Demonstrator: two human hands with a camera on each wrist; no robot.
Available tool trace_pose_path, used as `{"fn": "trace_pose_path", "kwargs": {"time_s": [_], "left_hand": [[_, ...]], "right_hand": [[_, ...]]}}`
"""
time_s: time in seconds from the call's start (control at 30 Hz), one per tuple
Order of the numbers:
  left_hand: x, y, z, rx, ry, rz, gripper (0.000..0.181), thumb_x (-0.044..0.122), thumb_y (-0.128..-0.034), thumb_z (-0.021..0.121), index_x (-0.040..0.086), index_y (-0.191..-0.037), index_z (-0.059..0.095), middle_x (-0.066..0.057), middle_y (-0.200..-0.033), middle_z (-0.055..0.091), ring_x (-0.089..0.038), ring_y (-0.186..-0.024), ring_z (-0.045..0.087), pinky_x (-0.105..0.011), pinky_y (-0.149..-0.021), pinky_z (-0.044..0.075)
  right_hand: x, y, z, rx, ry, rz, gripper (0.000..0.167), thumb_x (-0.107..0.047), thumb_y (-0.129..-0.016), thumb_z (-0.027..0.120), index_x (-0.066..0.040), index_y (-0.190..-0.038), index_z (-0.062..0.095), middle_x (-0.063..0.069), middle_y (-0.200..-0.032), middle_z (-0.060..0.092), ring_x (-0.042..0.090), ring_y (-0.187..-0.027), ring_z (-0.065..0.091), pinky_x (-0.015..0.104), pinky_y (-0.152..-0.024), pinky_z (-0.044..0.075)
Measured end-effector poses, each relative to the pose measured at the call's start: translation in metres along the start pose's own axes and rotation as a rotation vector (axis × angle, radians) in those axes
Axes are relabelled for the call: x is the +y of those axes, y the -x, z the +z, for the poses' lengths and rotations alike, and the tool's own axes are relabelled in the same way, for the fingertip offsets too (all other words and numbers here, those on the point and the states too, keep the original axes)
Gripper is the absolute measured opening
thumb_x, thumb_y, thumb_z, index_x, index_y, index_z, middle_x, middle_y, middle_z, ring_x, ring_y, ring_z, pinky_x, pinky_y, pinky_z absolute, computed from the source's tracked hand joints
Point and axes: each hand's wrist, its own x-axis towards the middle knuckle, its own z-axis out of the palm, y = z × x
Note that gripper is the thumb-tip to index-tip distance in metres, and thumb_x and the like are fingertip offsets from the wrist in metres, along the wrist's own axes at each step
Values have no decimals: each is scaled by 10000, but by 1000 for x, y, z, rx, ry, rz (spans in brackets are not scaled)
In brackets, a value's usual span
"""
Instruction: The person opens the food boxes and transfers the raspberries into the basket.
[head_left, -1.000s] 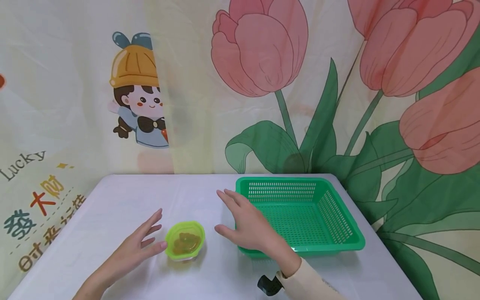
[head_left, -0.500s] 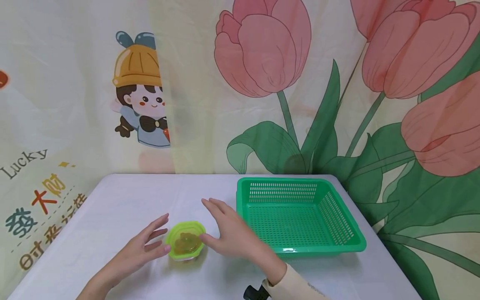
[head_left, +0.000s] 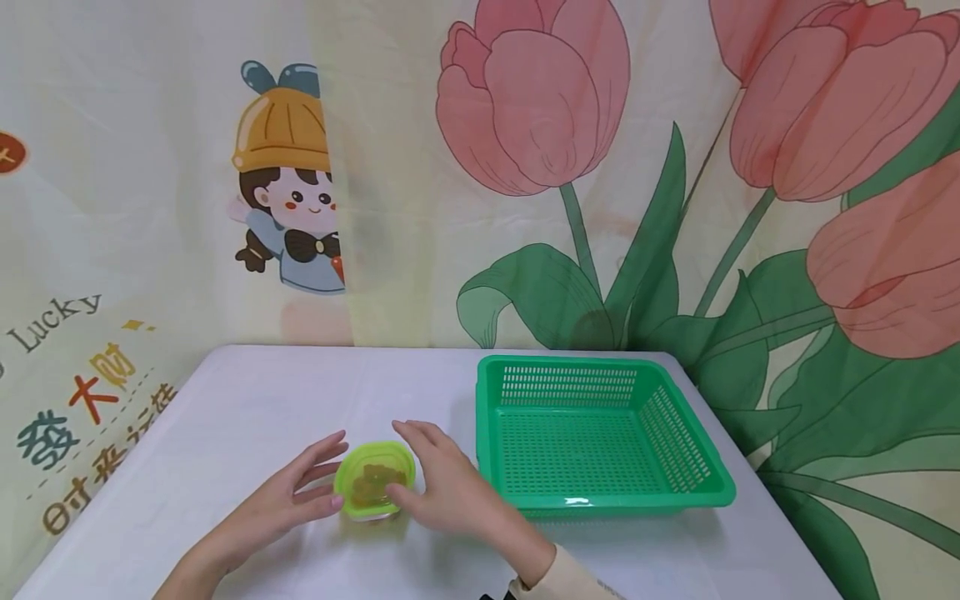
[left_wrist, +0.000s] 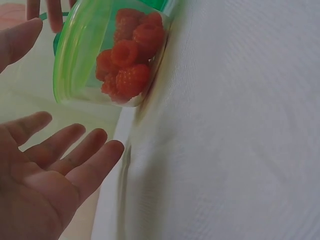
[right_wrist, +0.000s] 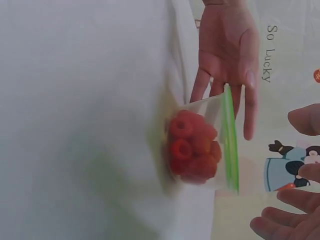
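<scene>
2 hands (head_left: 283, 498) (head_left: 446, 492) flank a green-lidded tub (head_left: 371, 480) of raspberries (right_wrist: 194, 148).

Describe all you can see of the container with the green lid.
The container looks like clear plastic, with a translucent lime lid on top and raspberries inside. It stands upright on the white table, left of the green basket, between the left hand and right hand. Neither grips it; contact is unclear.
</scene>
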Motion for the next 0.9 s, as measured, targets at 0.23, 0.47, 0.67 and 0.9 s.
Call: {"fn": "trace_pose_path", "kwargs": {"time_s": [0.23, 0.47, 0.67, 0.9], "left_hand": [[-5, -3, 0, -46, 40, -43, 818, 168, -1012, 727, 278, -1677, 262, -155, -1713, 298, -484, -1515, 387, -207, -1008, 484], [-6, -1, 1, -55, 62, -44, 827, 155, -1003, 735, 230, -1679, 265, -170, -1698, 316, -490, -1515, 379, -215, -1016, 498], [-8, -1, 2, -62, 61, -42, 825, 157, -1000, 739, 233, -1675, 271, -175, -1681, 345, -474, -1514, 388, -210, -1034, 485], [-9, -1, 2, -72, 71, -53, 851, 168, -990, 758, 227, -1678, 259, -205, -1679, 342, -477, -1502, 410, -184, -1041, 469]], "right_hand": [[6, 5, 13, -8, -18, 15, 707, -353, -992, 746, -236, -1618, 440, -61, -1593, 486, 150, -1426, 520, 417, -1132, 496], [14, 8, 24, 7, 16, -40, 684, -326, -989, 750, -165, -1593, 472, -26, -1557, 524, 145, -1403, 537, 378, -1131, 492], [25, 10, 33, 18, 47, -118, 679, -323, -987, 756, -143, -1582, 479, -10, -1542, 536, 145, -1406, 530, 343, -1133, 487], [33, 14, 37, 38, 106, -201, 687, -302, -967, 798, -123, -1561, 503, 63, -1554, 532, 201, -1456, 496, 358, -1174, 450]]}}
